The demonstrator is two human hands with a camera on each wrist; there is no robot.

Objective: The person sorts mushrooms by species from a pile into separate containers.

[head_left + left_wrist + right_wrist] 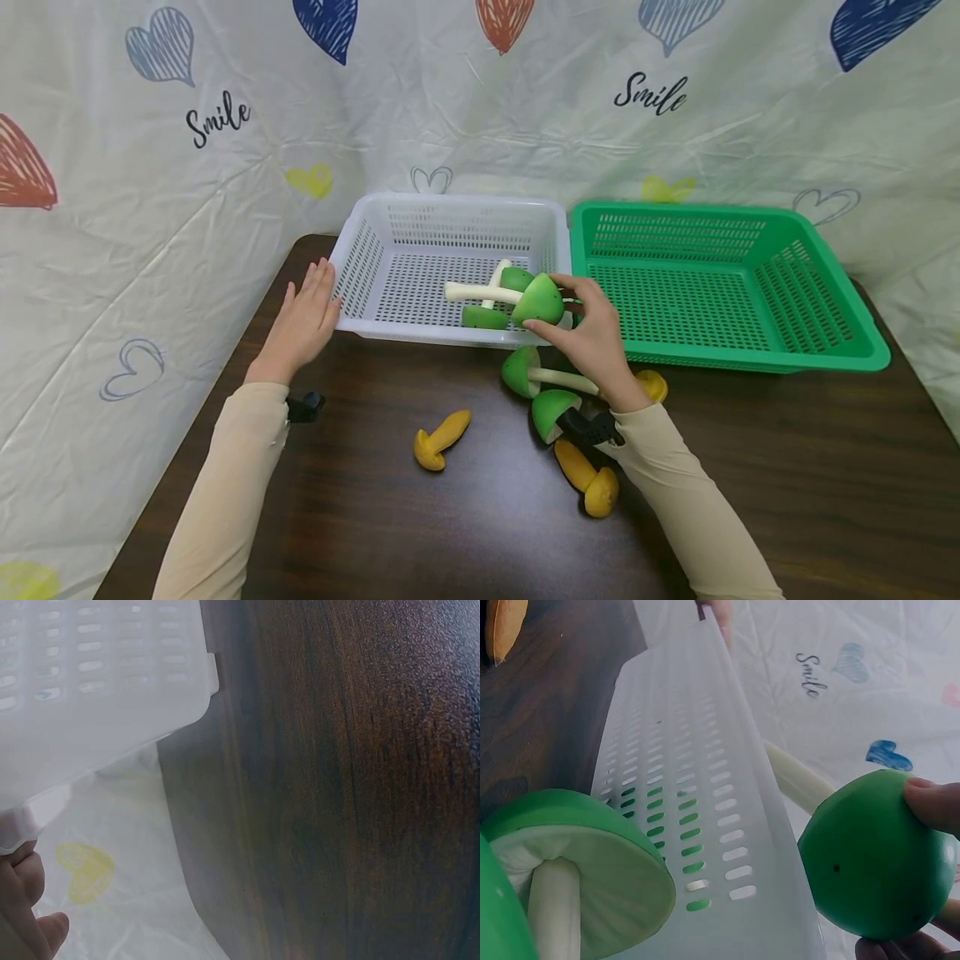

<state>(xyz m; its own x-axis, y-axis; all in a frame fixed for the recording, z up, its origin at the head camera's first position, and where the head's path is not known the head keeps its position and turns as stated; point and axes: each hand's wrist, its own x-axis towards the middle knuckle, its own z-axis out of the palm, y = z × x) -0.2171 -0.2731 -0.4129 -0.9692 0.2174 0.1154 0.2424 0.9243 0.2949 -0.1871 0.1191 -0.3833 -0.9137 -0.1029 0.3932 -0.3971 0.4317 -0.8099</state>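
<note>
My right hand (pixel 588 333) pinches a toy mushroom by its green cap (pixel 540 301), its white stem pointing left over the white basket (pixel 450 335). In the right wrist view the thumb and fingers grip either side of that green cap (pixel 877 859), above the basket's rim. Other green-capped mushrooms (pixel 483 317) lie inside the basket below it. My left hand (pixel 303 321) rests with extended fingers against the basket's left rim. The left wrist view catches only part of the left hand's fingers (pixel 26 892) at the basket edge.
A green basket (pixel 847 363) stands right of the white one. Two green-capped mushrooms (pixel 517 372) lie on the table (pixel 360 517) near my right forearm. Yellow mushrooms (pixel 442 439) lie nearby, one (pixel 652 385) partly hidden by the right wrist. A patterned cloth (pixel 480 108) hangs behind.
</note>
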